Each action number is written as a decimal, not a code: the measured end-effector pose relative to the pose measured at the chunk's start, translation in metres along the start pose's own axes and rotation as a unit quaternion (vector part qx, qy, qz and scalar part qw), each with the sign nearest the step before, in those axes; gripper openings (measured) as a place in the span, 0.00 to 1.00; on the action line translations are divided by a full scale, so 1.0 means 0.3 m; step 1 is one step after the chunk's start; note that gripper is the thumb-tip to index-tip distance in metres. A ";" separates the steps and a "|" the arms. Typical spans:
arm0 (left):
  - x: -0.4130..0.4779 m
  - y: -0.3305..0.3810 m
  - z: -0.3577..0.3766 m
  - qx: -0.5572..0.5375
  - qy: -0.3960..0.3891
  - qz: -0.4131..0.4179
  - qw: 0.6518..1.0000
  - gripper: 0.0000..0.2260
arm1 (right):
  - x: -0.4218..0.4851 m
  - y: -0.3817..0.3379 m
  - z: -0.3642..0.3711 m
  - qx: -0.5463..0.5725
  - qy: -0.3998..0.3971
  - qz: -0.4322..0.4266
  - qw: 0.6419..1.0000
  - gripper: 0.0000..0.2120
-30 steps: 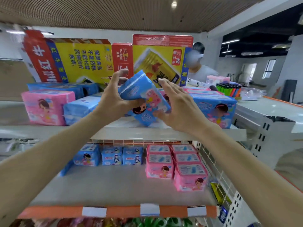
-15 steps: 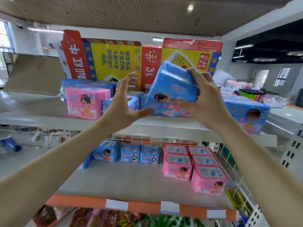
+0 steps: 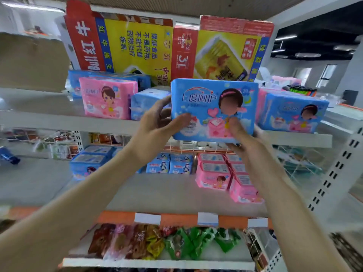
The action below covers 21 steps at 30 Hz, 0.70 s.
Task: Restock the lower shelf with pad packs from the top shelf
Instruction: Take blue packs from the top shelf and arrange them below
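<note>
Shop aisle with white metal shelving, and big red-and-yellow cartons (image 3: pixel 137 46) standing along the back of the top shelf (image 3: pixel 59 120). The person has a blue pad pack (image 3: pixel 196 99) held up in front of that top shelf, clear of the board, upright with the printed face toward the camera.

The left hand (image 3: pixel 155 124) grips the pack's left edge, thumb on the front and fingers tucked behind. The right hand (image 3: pixel 245 142) pinches the bottom right corner, thumb on the front too. So both hands are wrapped onto the same pack.

Handling-wise it looks light and squashy, pads in thin glossy film, so probably a bit slick but not fragile. Taking it by the 2 short edges seems the safe bet; 1 corner alone might let it sag or slide.

The lower shelf (image 3: pixel 157 195) has small blue packs (image 3: pixel 169 163) at the back, pink packs (image 3: pixel 214 173) stacked to the right, and bare board in front of them.
</note>
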<state>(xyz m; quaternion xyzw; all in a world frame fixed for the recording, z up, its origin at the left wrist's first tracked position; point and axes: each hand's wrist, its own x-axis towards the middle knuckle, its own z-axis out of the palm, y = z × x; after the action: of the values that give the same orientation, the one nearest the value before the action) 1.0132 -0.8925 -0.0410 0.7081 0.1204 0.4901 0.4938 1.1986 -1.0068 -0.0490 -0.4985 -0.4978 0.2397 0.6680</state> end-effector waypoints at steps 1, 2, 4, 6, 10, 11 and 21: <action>-0.034 -0.023 -0.010 0.005 0.003 -0.009 1.000 0.22 | -0.032 0.021 0.004 -0.020 0.003 0.005 1.000 0.25; -0.070 -0.048 -0.020 0.010 0.008 -0.021 1.000 0.23 | -0.061 0.043 0.010 -0.034 0.006 0.008 0.999 0.23; -0.148 -0.099 -0.039 0.020 0.008 -0.040 0.999 0.27 | -0.120 0.080 0.035 -0.042 0.016 0.017 0.999 0.19; -0.225 -0.143 -0.062 0.035 -0.005 -0.053 0.998 0.27 | -0.173 0.123 0.066 -0.043 0.009 0.025 0.999 0.14; -0.382 -0.222 -0.128 0.062 -0.015 -0.092 0.994 0.21 | -0.271 0.217 0.132 -0.043 -0.039 0.044 0.997 0.13; -0.422 -0.239 -0.150 0.083 -0.016 -0.099 0.991 0.22 | -0.289 0.239 0.149 -0.043 -0.047 0.047 0.997 0.17; -0.737 -0.310 -0.400 0.183 0.027 -0.184 0.965 0.31 | -0.466 0.459 0.400 -0.033 -0.108 0.095 0.989 0.25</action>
<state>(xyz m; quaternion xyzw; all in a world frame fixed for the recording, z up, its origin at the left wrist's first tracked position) 0.8363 -0.9226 -0.2402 0.7386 0.3498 0.3795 0.4336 1.0599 -1.0162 -0.2323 -0.5364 -0.5249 0.3378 0.5680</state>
